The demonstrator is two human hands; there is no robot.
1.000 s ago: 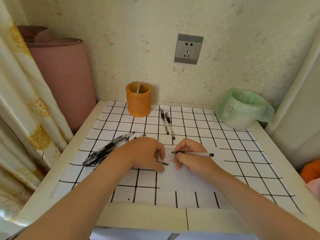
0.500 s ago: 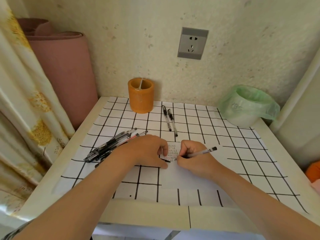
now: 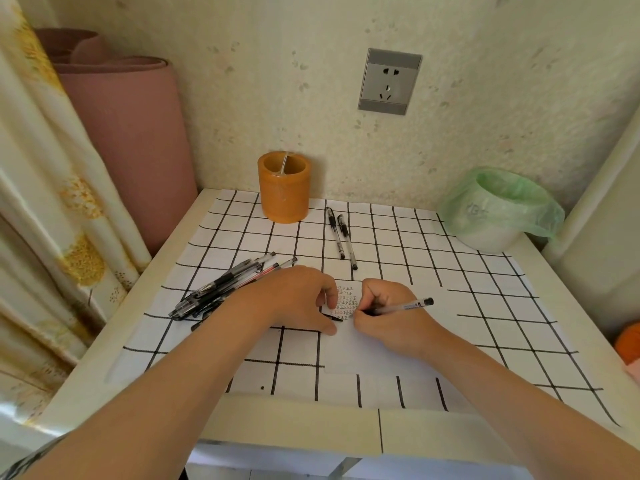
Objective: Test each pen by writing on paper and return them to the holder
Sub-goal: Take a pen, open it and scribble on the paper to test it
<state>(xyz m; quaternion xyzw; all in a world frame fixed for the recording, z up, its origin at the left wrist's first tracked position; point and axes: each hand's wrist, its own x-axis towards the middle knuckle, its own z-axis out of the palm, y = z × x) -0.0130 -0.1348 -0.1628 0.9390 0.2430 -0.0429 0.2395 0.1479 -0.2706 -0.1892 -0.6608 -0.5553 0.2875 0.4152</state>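
My right hand (image 3: 388,317) grips a clear pen (image 3: 401,308) with a black end, its tip down on a white paper (image 3: 356,351) covered with small rows of writing. Just left of the tip, my left hand (image 3: 298,299) rests on the paper's edge. A short black pen cap (image 3: 334,318) is pinched under its thumb. A pile of several black and red pens (image 3: 225,289) lies to the left, partly under my left forearm. Two more pens (image 3: 341,237) lie side by side behind the paper. The orange holder (image 3: 284,188) stands at the back with one pen inside.
The small table has a white cloth with a black grid (image 3: 450,271). A white bin lined with a green bag (image 3: 498,209) sits at the back right. A rolled pink mat (image 3: 131,133) and a curtain (image 3: 41,202) stand to the left. A wall socket (image 3: 389,81) is above.
The pen's back end has tilted up and to the right as my right hand writes. My left hand has stayed on the paper. The view has shifted slightly.
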